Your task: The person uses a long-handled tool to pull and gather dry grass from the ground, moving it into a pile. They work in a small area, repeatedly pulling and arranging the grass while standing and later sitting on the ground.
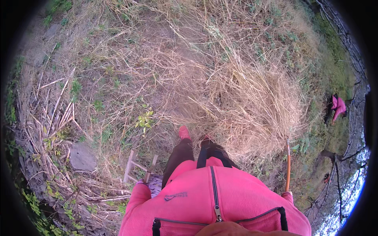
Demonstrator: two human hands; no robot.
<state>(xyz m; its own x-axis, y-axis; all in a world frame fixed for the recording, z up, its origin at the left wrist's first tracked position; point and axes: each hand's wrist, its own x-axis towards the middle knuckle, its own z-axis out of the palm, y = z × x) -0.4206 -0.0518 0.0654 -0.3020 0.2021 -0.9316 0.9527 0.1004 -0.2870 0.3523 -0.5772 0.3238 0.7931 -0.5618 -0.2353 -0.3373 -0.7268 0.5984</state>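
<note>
My left hand (141, 182), mostly hidden by the pink sleeve, is closed around a leg of a small wooden stool (128, 166). The stool is tilted at my left side, and a purple-grey woven part (155, 185) shows between it and my trousers. On the other side, my right hand (287, 193) grips the lower end of an orange-handled tool (288, 168). The handle points away from me toward dry grass; its head is hard to make out there. A thick heap of dry cut grass (262, 100) lies ahead and to the right of my shoes (184, 132).
A flat grey stone (82, 156) and broken dry stalks (63, 115) lie at left. A small leafy plant (144, 120) grows ahead of my feet. Far right, a person in pink (338, 106) bends over near bare branches (339, 185).
</note>
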